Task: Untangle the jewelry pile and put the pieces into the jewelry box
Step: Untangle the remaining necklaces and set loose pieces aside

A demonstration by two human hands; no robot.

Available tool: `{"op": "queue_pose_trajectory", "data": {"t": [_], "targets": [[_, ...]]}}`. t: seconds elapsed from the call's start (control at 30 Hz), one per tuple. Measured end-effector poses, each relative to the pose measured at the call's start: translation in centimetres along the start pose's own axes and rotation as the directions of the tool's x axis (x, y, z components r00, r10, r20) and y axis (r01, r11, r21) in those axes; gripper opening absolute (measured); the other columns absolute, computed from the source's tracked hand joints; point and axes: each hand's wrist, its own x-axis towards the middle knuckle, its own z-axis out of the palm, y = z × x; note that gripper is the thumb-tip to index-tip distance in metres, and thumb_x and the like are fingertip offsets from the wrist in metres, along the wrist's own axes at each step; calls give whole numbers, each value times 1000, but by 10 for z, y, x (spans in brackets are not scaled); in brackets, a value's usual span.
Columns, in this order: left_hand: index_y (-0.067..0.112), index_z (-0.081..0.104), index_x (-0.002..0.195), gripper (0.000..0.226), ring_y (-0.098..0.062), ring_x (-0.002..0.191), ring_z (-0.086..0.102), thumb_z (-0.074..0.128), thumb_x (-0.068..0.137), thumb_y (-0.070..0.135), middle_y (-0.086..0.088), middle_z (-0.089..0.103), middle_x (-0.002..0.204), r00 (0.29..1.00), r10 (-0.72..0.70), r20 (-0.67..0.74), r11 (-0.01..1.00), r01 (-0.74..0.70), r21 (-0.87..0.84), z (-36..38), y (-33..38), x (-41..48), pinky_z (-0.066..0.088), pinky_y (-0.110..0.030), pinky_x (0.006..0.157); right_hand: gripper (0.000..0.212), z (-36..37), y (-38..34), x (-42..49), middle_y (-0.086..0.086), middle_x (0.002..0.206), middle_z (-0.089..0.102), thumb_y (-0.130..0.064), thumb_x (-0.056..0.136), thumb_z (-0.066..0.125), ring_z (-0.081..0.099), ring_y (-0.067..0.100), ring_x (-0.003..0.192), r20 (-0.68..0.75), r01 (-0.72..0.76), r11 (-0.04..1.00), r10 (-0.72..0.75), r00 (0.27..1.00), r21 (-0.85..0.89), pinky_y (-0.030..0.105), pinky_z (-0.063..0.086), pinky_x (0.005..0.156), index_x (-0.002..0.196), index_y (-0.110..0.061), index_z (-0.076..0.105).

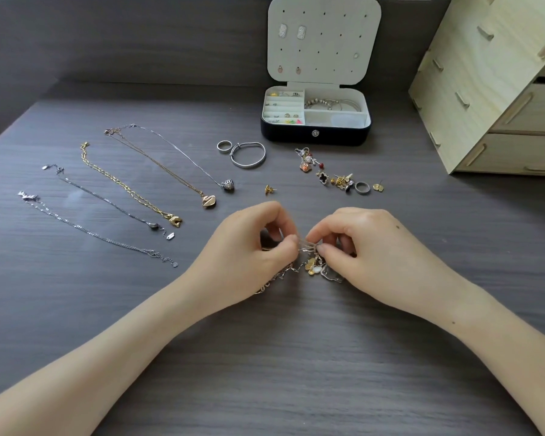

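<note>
Left hand (pixel 252 247) and right hand (pixel 359 243) close together mid-worktop (pixel 265 357), each pinching strands of the tangled jewelry pile (pixel 312 265) between them. Jewelry box (pixel 315 135) open near far edge. Five necklaces (pixel 123 190) laid out toward left edge.

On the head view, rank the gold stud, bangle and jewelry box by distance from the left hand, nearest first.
1. gold stud, just beyond the left hand.
2. bangle, farther back, mid-table.
3. jewelry box, open, at the back and to the right.
</note>
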Motion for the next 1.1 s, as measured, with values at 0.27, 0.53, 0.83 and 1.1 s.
{"op": "queue_pose_trajectory", "data": {"t": [0.27,0.53,0.83,1.1], "targets": [[12,58,77,11,1,62,52,62,84,5,3,67,75,1000,-8,-10,1000,8,-17,0,2,0,36,-8,61,21,-1,0,0,-14,60,55,-14,83,58,51,-4,63,6,-77,995,77,997,63,9,35,57,87,-29,70],[13,61,79,9,3,63,51,63,85,6,10,63,70,999,33,9,999,-33,17,-1,1,1,34,-7,60,24,-1,1,3,-19,52,53,-10,82,56,46,3,50,54,-120,969,111,992,214,14,35,51,77,-32,66],[16,53,82,14,-1,64,52,56,91,4,12,67,73,994,89,67,996,-88,-9,-1,-1,0,33,-8,61,18,-2,1,6,-27,54,55,-16,84,58,45,3,49,100,-147,964,127,987,223,17,32,53,73,-29,64],[23,44,87,12,-20,67,55,47,96,15,18,66,72,988,71,138,997,-69,-21,1,-1,0,43,-32,67,16,-2,-1,7,-10,51,48,-19,80,61,40,6,51,120,-237,883,205,971,405,23,34,56,66,-27,65]]}}
